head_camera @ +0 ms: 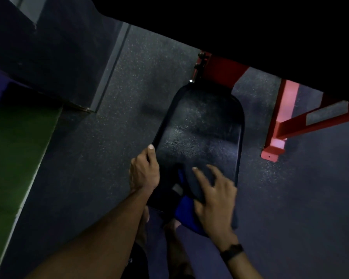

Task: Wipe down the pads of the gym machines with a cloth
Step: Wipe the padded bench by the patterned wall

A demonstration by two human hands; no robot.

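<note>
two hands on the seat pad. blue cloth lies on its near end under my right hand, fingers spread flat, pressing it. left hand grips the pad's left edge, thumb on top.

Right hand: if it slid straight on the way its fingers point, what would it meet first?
Likely only more of the black seat pad: the right hand, pressing the blue cloth, points up the pad toward the red frame.

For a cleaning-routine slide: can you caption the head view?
Left hand grips the black seat pad's edge while the right hand presses a blue cloth onto its near end.
</note>
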